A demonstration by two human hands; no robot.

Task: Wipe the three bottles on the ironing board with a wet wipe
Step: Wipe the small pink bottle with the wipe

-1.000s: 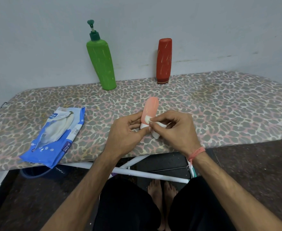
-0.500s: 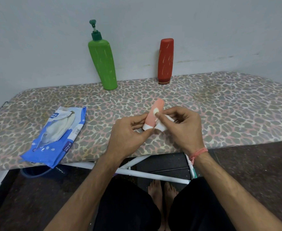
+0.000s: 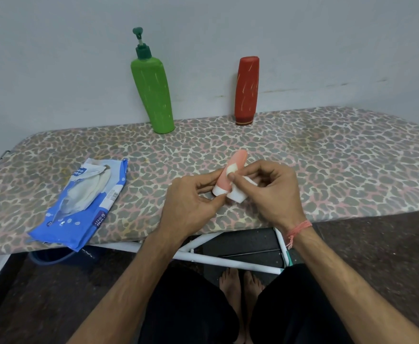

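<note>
Fingers [image 3: 238,181] pinching wipe [image 3: 238,194], against pink bottle [image 3: 230,175]

I could not read the small words on the blue wipes pack [image 3: 79,207]. My right hand [image 3: 270,192] hid most of the wet wipe [image 3: 238,194]. The ironing board [image 3: 327,157] ran off both sides.

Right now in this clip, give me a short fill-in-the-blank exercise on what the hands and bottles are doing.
1. The left hand holds the small ___ bottle by its white cap end.
2. The right hand presses a white ___ against that bottle.
3. The bottle with a pump top, standing by the wall, is ___.
4. The blue wipes pack lies to the ___ of both hands.

Missing words: pink; wipe; green; left
</note>
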